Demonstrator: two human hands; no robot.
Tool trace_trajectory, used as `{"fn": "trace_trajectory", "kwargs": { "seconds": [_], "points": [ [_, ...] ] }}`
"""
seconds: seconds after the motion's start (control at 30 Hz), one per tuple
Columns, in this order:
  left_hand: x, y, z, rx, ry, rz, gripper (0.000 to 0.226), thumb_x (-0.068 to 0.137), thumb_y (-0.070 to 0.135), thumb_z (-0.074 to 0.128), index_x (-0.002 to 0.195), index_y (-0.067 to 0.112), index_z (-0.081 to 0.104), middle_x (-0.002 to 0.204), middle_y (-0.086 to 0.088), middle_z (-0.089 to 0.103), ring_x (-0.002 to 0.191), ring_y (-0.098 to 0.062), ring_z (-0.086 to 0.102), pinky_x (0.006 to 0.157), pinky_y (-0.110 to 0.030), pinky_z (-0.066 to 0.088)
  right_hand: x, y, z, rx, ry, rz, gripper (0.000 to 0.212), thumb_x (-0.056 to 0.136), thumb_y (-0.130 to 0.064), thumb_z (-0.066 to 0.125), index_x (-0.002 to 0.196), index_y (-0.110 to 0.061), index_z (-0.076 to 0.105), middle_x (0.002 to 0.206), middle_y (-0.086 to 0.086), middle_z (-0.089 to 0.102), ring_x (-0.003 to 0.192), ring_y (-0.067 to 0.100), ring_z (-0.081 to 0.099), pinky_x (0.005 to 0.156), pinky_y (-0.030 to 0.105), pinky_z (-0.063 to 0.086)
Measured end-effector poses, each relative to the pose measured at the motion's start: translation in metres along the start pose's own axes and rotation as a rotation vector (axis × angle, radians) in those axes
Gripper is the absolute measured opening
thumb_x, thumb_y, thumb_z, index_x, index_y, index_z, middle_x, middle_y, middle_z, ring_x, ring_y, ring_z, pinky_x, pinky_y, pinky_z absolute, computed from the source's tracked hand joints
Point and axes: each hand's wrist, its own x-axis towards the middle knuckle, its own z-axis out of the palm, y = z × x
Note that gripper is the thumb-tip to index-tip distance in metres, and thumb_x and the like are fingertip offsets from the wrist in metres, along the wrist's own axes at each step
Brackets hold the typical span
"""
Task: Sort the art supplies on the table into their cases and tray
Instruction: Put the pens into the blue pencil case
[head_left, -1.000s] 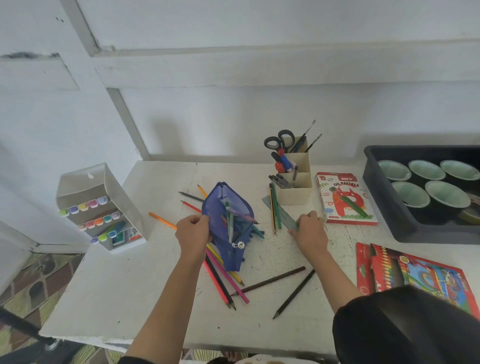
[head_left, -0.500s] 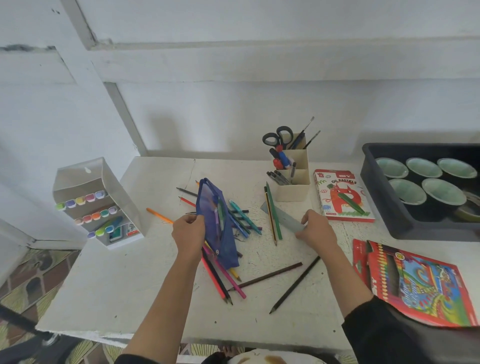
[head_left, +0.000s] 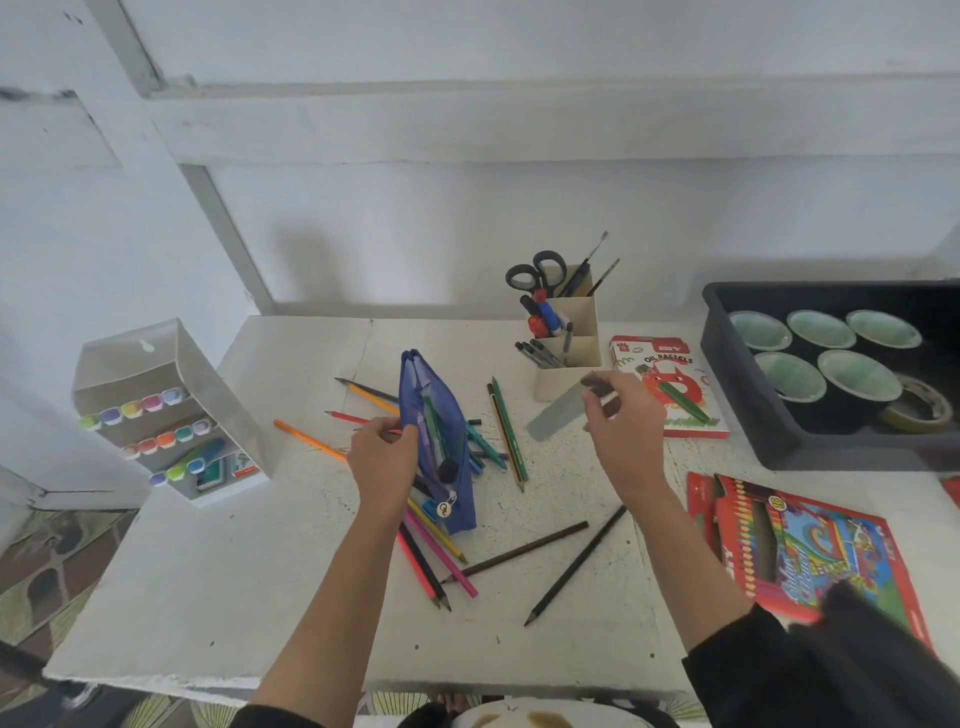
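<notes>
- A white wall stands behind a white table with a speckled top, and patterned floor shows past its left edge.
- A black tray sits at the far right of the table. It holds five pale green bowls and a tape roll at its near right.
- A clear marker case stands tilted at the table's left edge, with rows of coloured caps showing in its tiers.
- A red pencil box lies flat at the near right, with its flap open.
- A pastel box lies between the tray and a cream organiser, with a green stick resting on it.
- The organiser holds scissors, brushes and pens upright.
- A blue pouch stands on edge at the middle of the table with its mouth open, and pens and pencils show inside.
- The left hand grips the pouch's near left side, its fingers curled round the fabric.
- The right hand is raised just in front of the organiser. Its blurred fingertips pinch the far end of a pale ruler, which slopes down to the left.
- Loose pencils lie scattered around the pouch: an orange one to its left, a green one to its right and several fanned out below it.
- Two dark pencils lie apart near the right forearm.
</notes>
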Motion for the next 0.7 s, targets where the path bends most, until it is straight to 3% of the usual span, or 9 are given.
{"fn": "trace_trajectory", "kwargs": {
  "seconds": [0.1, 0.23, 0.33, 0.4, 0.5, 0.6, 0.7],
  "points": [
    [0.0, 0.0, 0.001, 0.001, -0.002, 0.003, 0.018, 0.088, 0.013, 0.06, 0.103, 0.005, 0.067, 0.083, -0.006, 0.066, 0.072, -0.016, 0.062, 0.066, -0.026, 0.051, -0.002, -0.023, 0.002, 0.308, -0.049, 0.002, 0.018, 0.091, 0.002, 0.055, 0.101, -0.011, 0.062, 0.094, 0.003, 0.063, 0.071, 0.011, 0.066, 0.054, 0.016, 0.052],
    [-0.001, 0.001, 0.002, -0.002, -0.025, 0.02, 0.015, 0.088, 0.013, 0.06, 0.099, 0.007, 0.068, 0.078, -0.004, 0.066, 0.069, -0.015, 0.062, 0.064, -0.029, 0.053, -0.004, -0.049, 0.003, 0.591, -0.202, -0.076, 0.026, 0.089, 0.007, 0.053, 0.093, -0.018, 0.056, 0.095, 0.01, 0.064, 0.083, 0.017, 0.068, 0.076, 0.024, 0.055],
    [-0.001, 0.001, 0.001, -0.001, -0.039, 0.024, 0.014, 0.087, 0.013, 0.061, 0.096, 0.008, 0.071, 0.077, -0.004, 0.068, 0.07, -0.018, 0.065, 0.069, -0.037, 0.058, -0.008, -0.066, 0.008, 0.685, -0.385, -0.136, 0.026, 0.089, 0.012, 0.049, 0.092, -0.013, 0.055, 0.095, 0.014, 0.063, 0.082, 0.019, 0.066, 0.078, 0.026, 0.052],
    [0.0, 0.0, -0.001, 0.001, -0.045, 0.033, 0.011, 0.087, 0.013, 0.061, 0.092, 0.01, 0.071, 0.076, -0.003, 0.069, 0.07, -0.018, 0.066, 0.069, -0.037, 0.058, -0.011, -0.074, 0.015, 0.621, -0.499, -0.171, 0.026, 0.088, 0.012, 0.047, 0.089, -0.013, 0.054, 0.091, 0.01, 0.063, 0.078, 0.017, 0.064, 0.077, 0.027, 0.052],
    [0.001, -0.002, -0.004, 0.005, -0.054, 0.045, 0.013, 0.086, 0.01, 0.061, 0.093, 0.008, 0.072, 0.075, -0.001, 0.069, 0.071, -0.017, 0.067, 0.069, -0.035, 0.058, -0.012, -0.079, 0.032, 0.307, -0.679, -0.278, 0.021, 0.089, 0.007, 0.046, 0.093, -0.009, 0.058, 0.087, 0.006, 0.062, 0.079, 0.016, 0.061, 0.077, 0.03, 0.052],
    [0.004, -0.006, -0.006, 0.016, -0.057, 0.059, 0.015, 0.085, 0.011, 0.064, 0.096, 0.005, 0.071, 0.077, -0.005, 0.07, 0.074, -0.02, 0.067, 0.072, -0.038, 0.058, -0.012, -0.073, 0.05, -0.056, -0.882, -0.373, 0.041, 0.094, 0.0, 0.039, 0.117, -0.025, 0.06, 0.096, 0.005, 0.053, 0.081, 0.019, 0.055, 0.074, 0.029, 0.047],
    [0.001, -0.005, -0.009, 0.025, -0.052, 0.062, 0.012, 0.086, 0.008, 0.062, 0.094, 0.006, 0.071, 0.075, -0.005, 0.069, 0.069, -0.018, 0.065, 0.066, -0.031, 0.055, -0.015, -0.063, 0.054, -0.076, -0.787, -0.354, 0.049, 0.093, 0.002, 0.042, 0.123, -0.033, 0.059, 0.091, -0.004, 0.044, 0.073, 0.007, 0.046, 0.069, 0.02, 0.042]
  ]
}}
